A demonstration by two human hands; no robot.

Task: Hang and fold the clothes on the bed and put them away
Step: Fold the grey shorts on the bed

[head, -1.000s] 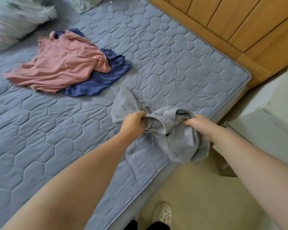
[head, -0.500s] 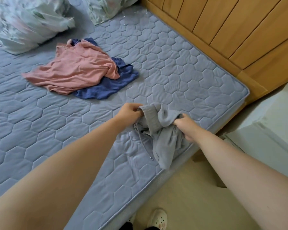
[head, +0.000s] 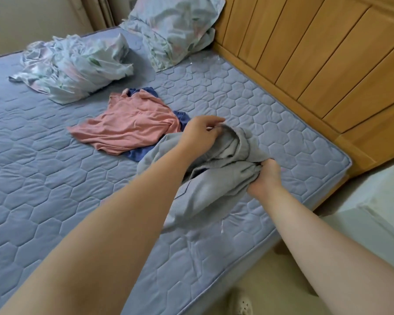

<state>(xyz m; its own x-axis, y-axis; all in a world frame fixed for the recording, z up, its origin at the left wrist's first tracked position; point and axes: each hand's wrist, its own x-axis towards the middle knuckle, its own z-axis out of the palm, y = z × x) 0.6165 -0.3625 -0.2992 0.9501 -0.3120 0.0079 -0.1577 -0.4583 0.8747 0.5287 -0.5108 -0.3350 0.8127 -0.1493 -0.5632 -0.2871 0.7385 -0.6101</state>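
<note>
A grey garment with a ribbed waistband (head: 205,189) hangs bunched between both hands above the quilted blue mattress (head: 55,178), near its right edge. My left hand (head: 200,135) pinches the waistband at its upper end. Lower down and to the right, my right hand (head: 265,178) grips a bunch of the same grey cloth. Behind my left hand a pink garment (head: 127,128) lies crumpled on the bed, on top of a dark blue garment (head: 139,154).
A floral duvet (head: 75,64) lies heaped at the far left, and a floral pillow (head: 173,30) leans on the wooden headboard (head: 316,64). White furniture (head: 378,212) stands right of the bed. Beige floor and a white clog (head: 241,303) show below.
Both hands have lifted the grey garment and carried it further over the bed. My left hand rose above my right and shifted along the waistband. The camera tilted up, showing pillow and duvet.
</note>
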